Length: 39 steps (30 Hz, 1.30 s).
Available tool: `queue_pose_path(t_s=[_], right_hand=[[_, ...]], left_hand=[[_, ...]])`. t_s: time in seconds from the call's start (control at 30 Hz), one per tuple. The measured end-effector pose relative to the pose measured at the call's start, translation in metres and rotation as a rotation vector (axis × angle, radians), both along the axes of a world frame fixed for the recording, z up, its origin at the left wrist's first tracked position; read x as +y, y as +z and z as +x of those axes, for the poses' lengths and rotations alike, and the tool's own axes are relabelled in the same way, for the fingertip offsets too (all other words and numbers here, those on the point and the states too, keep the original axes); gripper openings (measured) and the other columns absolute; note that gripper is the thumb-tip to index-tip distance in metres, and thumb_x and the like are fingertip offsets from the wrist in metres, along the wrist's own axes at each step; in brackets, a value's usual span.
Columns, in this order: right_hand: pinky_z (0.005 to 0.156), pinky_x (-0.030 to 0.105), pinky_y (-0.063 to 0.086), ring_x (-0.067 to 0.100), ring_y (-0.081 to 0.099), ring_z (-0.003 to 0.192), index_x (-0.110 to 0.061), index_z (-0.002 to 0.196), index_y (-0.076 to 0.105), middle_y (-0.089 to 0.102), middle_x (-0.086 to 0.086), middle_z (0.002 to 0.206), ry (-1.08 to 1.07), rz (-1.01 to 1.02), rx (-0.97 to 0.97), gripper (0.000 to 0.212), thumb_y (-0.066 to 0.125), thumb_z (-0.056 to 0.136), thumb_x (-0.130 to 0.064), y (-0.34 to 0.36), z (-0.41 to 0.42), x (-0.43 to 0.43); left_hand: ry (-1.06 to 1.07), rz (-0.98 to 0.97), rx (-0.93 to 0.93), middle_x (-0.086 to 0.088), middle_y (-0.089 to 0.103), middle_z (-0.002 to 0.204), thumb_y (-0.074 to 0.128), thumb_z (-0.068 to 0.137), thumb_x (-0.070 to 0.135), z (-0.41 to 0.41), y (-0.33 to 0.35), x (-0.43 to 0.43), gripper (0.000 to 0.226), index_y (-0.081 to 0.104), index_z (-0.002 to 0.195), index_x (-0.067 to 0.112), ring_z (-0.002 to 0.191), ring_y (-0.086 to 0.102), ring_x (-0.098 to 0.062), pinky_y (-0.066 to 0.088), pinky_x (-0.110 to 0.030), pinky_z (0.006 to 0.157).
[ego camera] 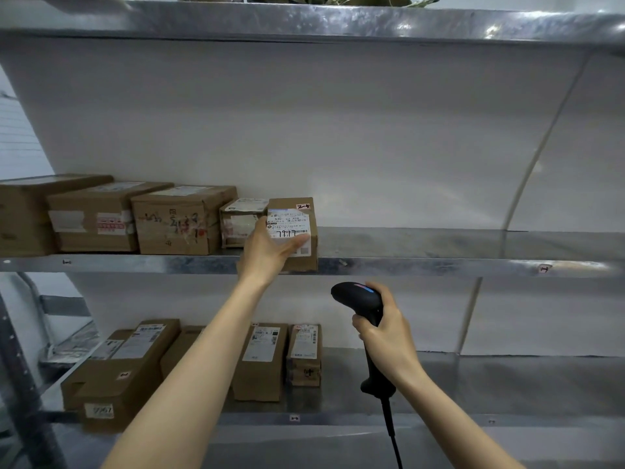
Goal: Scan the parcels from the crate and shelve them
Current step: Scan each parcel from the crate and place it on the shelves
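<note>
Metal shelving (439,265) faces you: nearest, your right hand (389,336) grips the black scanner (363,299), and beyond it your left hand (270,252) grasps the labelled parcel (297,231) on the middle shelf's front edge, ending a row of boxes (176,221).

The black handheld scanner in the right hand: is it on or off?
On, it seems: blue and pink lights glow on the head of the black handheld scanner, gripped by the right hand.

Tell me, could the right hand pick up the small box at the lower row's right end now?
Probably not: the right hand grips the scanner, so no fingers are free, though nothing stands between it and the small box.
</note>
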State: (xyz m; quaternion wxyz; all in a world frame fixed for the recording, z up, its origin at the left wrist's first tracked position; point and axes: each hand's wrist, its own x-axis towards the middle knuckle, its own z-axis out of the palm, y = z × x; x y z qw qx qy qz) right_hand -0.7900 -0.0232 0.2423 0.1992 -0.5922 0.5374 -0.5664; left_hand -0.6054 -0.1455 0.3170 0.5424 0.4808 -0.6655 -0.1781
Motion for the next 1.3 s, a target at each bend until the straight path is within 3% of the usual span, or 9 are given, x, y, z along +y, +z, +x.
queue_pose_path(t_s=[0.07,0.17,0.4,0.57,0.67,0.87,1.3], right_hand=[[0.058,0.011,0.047,0.004,0.061,0.072,-0.056,0.102,0.042,0.059,-0.016,0.096,-0.004,0.001,-0.001,0.056,0.058,0.087,-0.005,-0.001,0.0,-0.001],[0.057,0.011,0.047,0.001,0.06,0.071,-0.055,0.104,0.042,0.059,-0.014,0.096,-0.01,0.005,-0.004,0.055,0.058,0.086,-0.004,-0.002,0.0,-0.003],[0.056,0.011,0.046,0.003,0.06,0.068,-0.041,0.117,0.045,0.061,-0.006,0.096,-0.015,0.024,-0.012,0.05,0.058,0.086,-0.003,-0.007,0.0,-0.01],[0.054,0.011,0.046,-0.001,0.059,0.068,-0.039,0.119,0.044,0.059,-0.007,0.097,-0.006,0.037,-0.004,0.051,0.057,0.086,-0.002,-0.01,0.001,-0.017],[0.055,0.011,0.047,-0.001,0.059,0.068,-0.039,0.119,0.043,0.059,-0.007,0.096,-0.013,0.044,-0.002,0.051,0.057,0.086,-0.003,-0.012,0.001,-0.022],[0.055,0.013,0.047,0.002,0.059,0.069,-0.04,0.116,0.044,0.061,-0.008,0.092,-0.011,0.057,-0.004,0.05,0.057,0.086,-0.003,-0.014,0.0,-0.033],[0.057,0.011,0.046,0.0,0.06,0.072,-0.042,0.116,0.043,0.06,-0.012,0.094,-0.01,0.044,0.004,0.051,0.058,0.087,-0.003,-0.009,-0.005,-0.042]], left_hand=[[-0.007,0.0,-0.006,0.001,0.055,0.135,0.062,0.06,0.076,0.0,0.003,-0.001,0.096,0.042,0.138,0.023,0.124,0.052,-0.021,0.047,-0.051,0.097],[0.097,-0.01,-0.002,-0.004,0.041,0.148,0.056,0.059,0.081,-0.004,0.0,-0.002,0.112,0.02,0.15,0.024,0.135,0.04,-0.028,0.041,-0.05,0.101],[0.196,-0.163,-0.012,-0.001,0.016,0.159,0.049,0.081,0.071,-0.013,-0.02,-0.006,0.095,0.002,0.152,0.031,0.144,0.021,-0.026,0.035,-0.058,0.105],[0.342,-0.169,-0.182,-0.005,-0.013,0.16,0.034,0.085,0.072,-0.019,-0.027,-0.02,0.09,-0.009,0.152,0.029,0.147,-0.011,-0.029,0.002,-0.054,0.116],[0.426,-0.183,-0.247,-0.009,-0.014,0.16,0.028,0.089,0.07,-0.023,-0.029,-0.028,0.085,-0.006,0.153,0.025,0.146,-0.015,-0.03,-0.007,-0.055,0.113],[0.508,-0.097,-0.353,-0.013,-0.016,0.159,0.022,0.091,0.067,-0.033,-0.029,-0.044,0.082,-0.006,0.153,0.021,0.145,-0.015,-0.034,-0.005,-0.062,0.111],[0.57,-0.01,-0.343,-0.016,-0.014,0.158,0.056,0.088,0.054,-0.037,-0.024,-0.056,0.094,-0.004,0.153,0.022,0.145,-0.012,-0.036,-0.001,-0.063,0.11]])
